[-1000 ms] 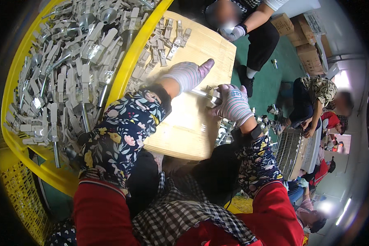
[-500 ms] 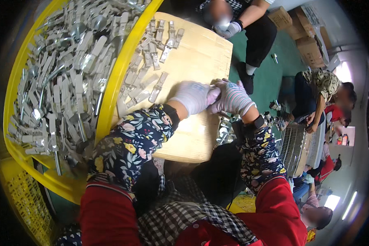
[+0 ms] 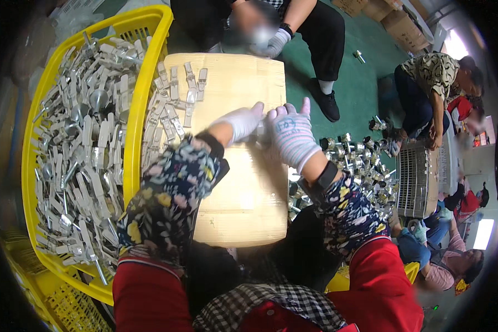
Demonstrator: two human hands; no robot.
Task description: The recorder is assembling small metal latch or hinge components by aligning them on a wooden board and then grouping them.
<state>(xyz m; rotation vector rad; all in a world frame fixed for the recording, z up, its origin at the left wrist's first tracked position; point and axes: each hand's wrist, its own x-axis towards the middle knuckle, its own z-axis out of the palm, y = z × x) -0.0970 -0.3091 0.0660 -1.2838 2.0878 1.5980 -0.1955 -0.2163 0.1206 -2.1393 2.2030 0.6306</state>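
Observation:
My left hand [image 3: 239, 123] and my right hand [image 3: 293, 135], both in whitish gloves, meet over a cardboard-topped work surface [image 3: 232, 205]. Their fingers are bent toward each other around a small grey piece [image 3: 260, 131], blurred and mostly hidden, so its kind does not show. One finger of the right hand sticks up. Left of my hands, several loose grey lever-like clips [image 3: 174, 83] lie on the cardboard. Beside them stands a yellow basket [image 3: 134, 127] heaped with grey clips and metal bolt-like parts [image 3: 98, 100].
On the green floor to the right lies a pile of shiny metal parts with stems [image 3: 365, 166]. Across from me sits a person with a gloved hand [image 3: 276, 43]. More people work at the right, near a grey crate [image 3: 412, 182]. Cardboard boxes [image 3: 404, 27] stand at the back.
The view has shifted, bringing more of the basket and floor pile into sight. My hands, pressed together before, are slightly apart at the fingers, and one right finger is now raised.

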